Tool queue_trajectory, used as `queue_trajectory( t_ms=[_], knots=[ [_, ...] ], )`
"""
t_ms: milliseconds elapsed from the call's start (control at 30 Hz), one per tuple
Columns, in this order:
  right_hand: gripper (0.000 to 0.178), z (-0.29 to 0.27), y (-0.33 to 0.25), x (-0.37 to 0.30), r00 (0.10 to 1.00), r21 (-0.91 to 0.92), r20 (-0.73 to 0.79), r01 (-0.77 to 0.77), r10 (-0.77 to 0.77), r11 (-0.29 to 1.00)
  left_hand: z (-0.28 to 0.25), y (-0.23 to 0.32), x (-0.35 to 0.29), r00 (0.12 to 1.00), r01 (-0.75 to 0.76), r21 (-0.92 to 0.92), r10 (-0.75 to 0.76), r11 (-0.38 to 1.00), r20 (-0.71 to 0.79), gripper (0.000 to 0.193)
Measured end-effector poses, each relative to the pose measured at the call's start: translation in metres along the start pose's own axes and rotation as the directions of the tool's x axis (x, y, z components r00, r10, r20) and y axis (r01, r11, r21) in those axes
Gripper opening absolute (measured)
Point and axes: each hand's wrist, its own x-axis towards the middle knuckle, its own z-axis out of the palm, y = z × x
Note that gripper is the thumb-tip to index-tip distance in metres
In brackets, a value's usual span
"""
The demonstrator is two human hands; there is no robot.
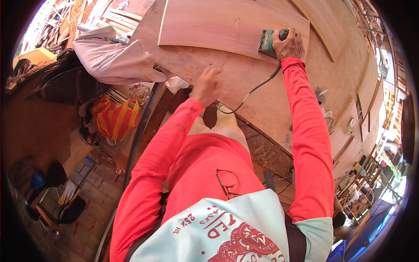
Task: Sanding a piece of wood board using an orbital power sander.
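Note:
A green electric sander rests on the right part of a wide, pale reddish wooden board lying on the worktable. My right hand is closed over the top of the sander, with my arm stretched far forward. From the sander a dark power cord curves back toward me past the table's near edge. My left hand hovers near that edge, apart from the board and the sander. Motion smears its fingers, and nothing can be made out in it.
The plywood worktable bears another curved board beyond the sander. A light cloth hangs at the table's left corner, above a red and yellow striped bag. More wooden pieces lie along the right side.

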Motion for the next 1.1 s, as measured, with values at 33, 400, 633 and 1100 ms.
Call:
queue_trajectory(
  t_ms=[33,400,633,1100],
  knots=[
    [0.050,0.008,0.002,0.006,0.996,-0.008,-0.083,0.039,-0.040,0.999,-0.010,-0.023,-0.016,0.998,-0.032,0.053,0.035,0.998,-0.049,0.030],
    [0.044,0.011,-0.037,-0.015,0.996,-0.033,-0.068,0.058,-0.060,0.998,-0.095,-0.121,-0.111,0.949,0.304,-0.086,-0.310,0.949,-0.063,0.027],
    [0.045,0.014,-0.045,-0.006,0.997,-0.047,-0.052,0.047,-0.050,0.998,-0.112,-0.144,-0.134,0.954,0.279,-0.005,-0.278,0.960,-0.110,0.031],
    [0.046,0.011,-0.070,-0.045,0.992,0.029,-0.003,0.124,-0.124,0.992,-0.113,-0.112,-0.105,0.956,0.264,-0.049,-0.268,0.963,-0.121,0.028]
  ],
)
